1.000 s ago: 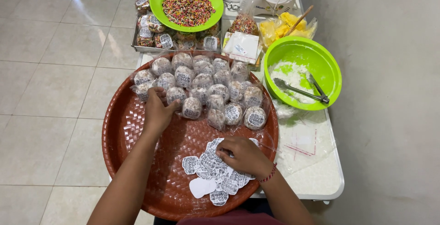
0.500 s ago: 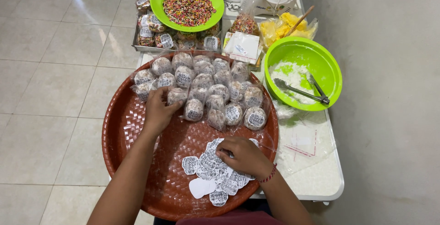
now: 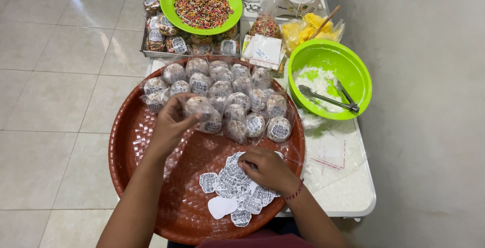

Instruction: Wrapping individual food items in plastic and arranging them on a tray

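Lifting slightly since a moment ago, the left hand (image 3: 169, 124) is now closing around one small round plastic-wrapped snack ball (image 3: 198, 105) at the near edge of the cluster on the round woven reddish-brown tray (image 3: 151, 177), while the right hand (image 3: 268, 169) is pinching at the pile of white printed paper stickers (image 3: 230, 187). Neighbouring wrapped balls (image 3: 252, 101) are crowding close; a lime-green plastic bowl with tongs (image 3: 331, 78) is sitting beside on the white worktop (image 3: 343, 192).

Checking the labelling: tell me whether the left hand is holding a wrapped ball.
Yes, the left hand grips a wrapped ball above the tray.

Pale tiled floor (image 3: 45, 91) — white table (image 3: 348, 192), grey wall (image 3: 429, 101).
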